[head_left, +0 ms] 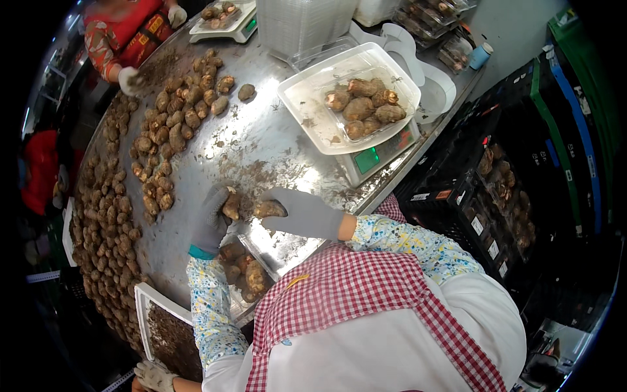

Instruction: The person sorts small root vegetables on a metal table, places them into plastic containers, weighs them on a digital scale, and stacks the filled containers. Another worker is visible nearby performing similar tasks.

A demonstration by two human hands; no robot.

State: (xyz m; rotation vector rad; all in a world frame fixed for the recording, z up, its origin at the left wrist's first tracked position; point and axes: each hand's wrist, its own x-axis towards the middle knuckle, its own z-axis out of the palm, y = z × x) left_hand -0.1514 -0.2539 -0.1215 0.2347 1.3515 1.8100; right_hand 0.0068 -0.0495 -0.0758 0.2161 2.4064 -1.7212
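My left hand (210, 219), in a grey glove, is closed on a brown taro (231, 204) above the steel table (222, 130). To its right, my right hand (297, 212), also gloved, has its fingers around another taro (268, 209). Just below both hands, a clear plastic container of taros (251, 274) sits near the table's front edge, partly hidden by my apron. Farther back, a white tray (297, 114) holding a clear container of taros (362, 104) rests on a digital scale (366, 160).
Taro piles (104, 235) cover the left, beside a white soil-filled bin (144, 300). A co-worker (114, 29) stands back left; another gloved hand (153, 375) shows bottom left. Behind are stacked clear containers (294, 19) and a second scale (222, 32). Black crates (444, 196) stand right.
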